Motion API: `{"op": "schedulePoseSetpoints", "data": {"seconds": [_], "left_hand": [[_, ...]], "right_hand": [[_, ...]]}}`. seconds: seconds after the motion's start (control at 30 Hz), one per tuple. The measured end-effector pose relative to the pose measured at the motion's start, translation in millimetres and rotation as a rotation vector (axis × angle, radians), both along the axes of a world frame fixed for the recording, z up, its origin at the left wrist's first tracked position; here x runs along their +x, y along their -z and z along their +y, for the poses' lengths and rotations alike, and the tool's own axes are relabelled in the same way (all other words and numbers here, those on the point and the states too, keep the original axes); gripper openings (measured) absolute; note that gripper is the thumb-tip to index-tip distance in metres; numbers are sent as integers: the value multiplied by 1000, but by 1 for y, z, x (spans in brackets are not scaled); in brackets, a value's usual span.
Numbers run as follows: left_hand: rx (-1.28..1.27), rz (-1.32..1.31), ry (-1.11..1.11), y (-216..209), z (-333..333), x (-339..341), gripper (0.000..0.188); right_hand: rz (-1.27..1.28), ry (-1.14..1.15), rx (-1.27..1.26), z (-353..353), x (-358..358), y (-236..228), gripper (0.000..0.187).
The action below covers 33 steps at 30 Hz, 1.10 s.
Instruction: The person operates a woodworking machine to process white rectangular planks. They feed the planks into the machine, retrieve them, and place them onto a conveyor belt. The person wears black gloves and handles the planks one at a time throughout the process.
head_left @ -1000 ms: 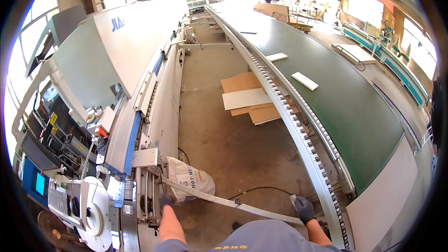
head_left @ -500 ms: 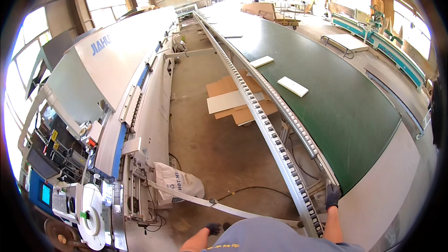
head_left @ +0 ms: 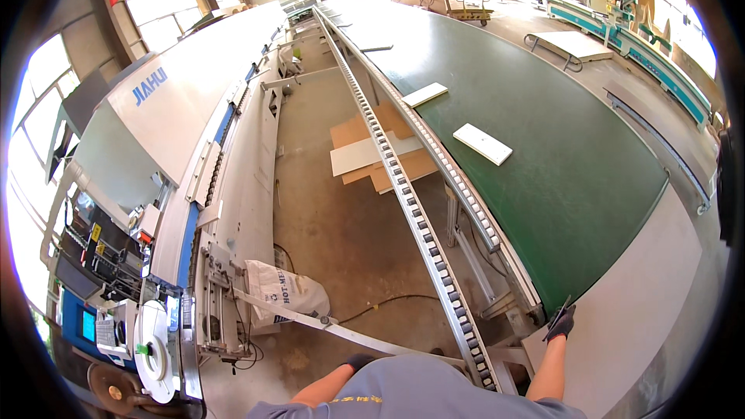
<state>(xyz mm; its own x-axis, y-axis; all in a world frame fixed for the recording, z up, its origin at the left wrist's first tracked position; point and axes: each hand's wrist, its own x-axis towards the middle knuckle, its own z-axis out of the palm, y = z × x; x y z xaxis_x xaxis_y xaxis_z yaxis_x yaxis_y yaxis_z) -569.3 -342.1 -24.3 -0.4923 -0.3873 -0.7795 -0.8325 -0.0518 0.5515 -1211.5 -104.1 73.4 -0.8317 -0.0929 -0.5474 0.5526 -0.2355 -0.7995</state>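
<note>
My right hand [head_left: 559, 324], in a dark glove, is at the near end of the green belt [head_left: 559, 186], above the pale board surface beside it. Its fingers are closed round a thin dark stick-like tool [head_left: 560, 309] whose kind I cannot make out. Low in the picture, my left hand [head_left: 358, 360], also gloved, is close against my grey shirt [head_left: 419, 380]; its fingers are mostly hidden. On the belt lie a white panel strip [head_left: 483, 144] and a second white strip [head_left: 425, 95] at the belt's left edge.
Roller rails [head_left: 419, 217] run along the belt's left side. Further left stands a long white machine [head_left: 202, 70] with a tape reel [head_left: 157, 351]. A white sack [head_left: 287, 291] and brown and white boards [head_left: 372, 154] are on the floor. A low bar [head_left: 334, 327] crosses near me.
My right hand has moved slightly right, off the rail end, and a thin dark tool now shows in it. My left hand has drawn in against my body. The view has shifted a little.
</note>
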Motion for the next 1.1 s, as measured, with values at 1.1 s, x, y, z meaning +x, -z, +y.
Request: {"op": "schedulePoseSetpoints", "data": {"seconds": [1.1], "left_hand": [[-372, 37, 189, -50, 10, 13, 27]], "right_hand": [[228, -297, 362, -82, -82, -58, 33]]}}
